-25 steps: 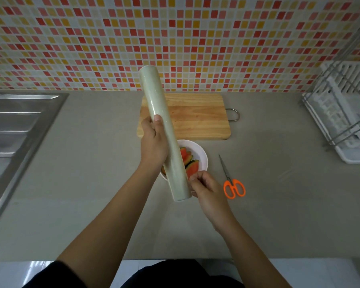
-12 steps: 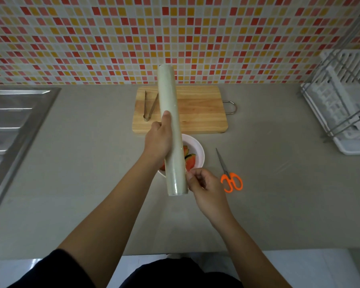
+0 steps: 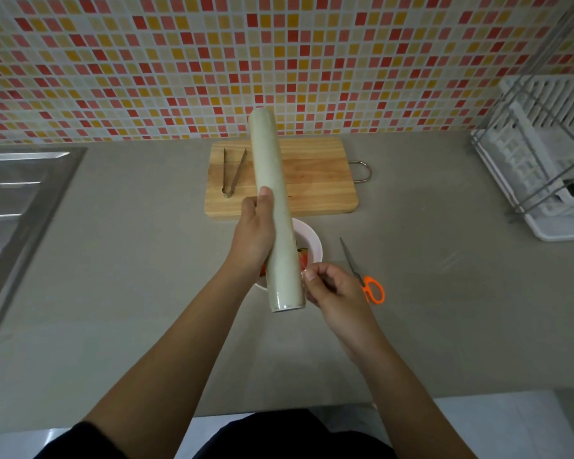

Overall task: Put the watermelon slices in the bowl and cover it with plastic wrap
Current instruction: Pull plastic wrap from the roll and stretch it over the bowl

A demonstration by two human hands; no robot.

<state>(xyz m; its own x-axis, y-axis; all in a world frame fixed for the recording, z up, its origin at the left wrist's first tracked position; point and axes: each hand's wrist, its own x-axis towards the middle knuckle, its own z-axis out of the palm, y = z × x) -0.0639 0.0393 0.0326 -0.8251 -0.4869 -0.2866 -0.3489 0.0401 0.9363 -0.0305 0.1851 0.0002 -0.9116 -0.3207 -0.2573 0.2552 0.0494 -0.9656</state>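
My left hand (image 3: 254,231) grips a long pale roll of plastic wrap (image 3: 274,200) around its middle, holding it nearly upright above the counter. My right hand (image 3: 328,286) pinches at the wrap's edge near the roll's lower end. Behind the roll sits a white bowl (image 3: 310,241), mostly hidden, with red and green watermelon slices (image 3: 303,257) showing inside.
A wooden cutting board (image 3: 315,180) with metal tongs (image 3: 232,172) lies beyond the bowl. Orange-handled scissors (image 3: 365,276) rest on the grey counter to the right. A steel sink drainboard (image 3: 14,200) is at left, a white dish rack (image 3: 544,167) at right.
The roll has straightened a little and now hides more of the bowl. My right hand's fingers have closed in on the roll's lower edge. The camera view shifted slightly.
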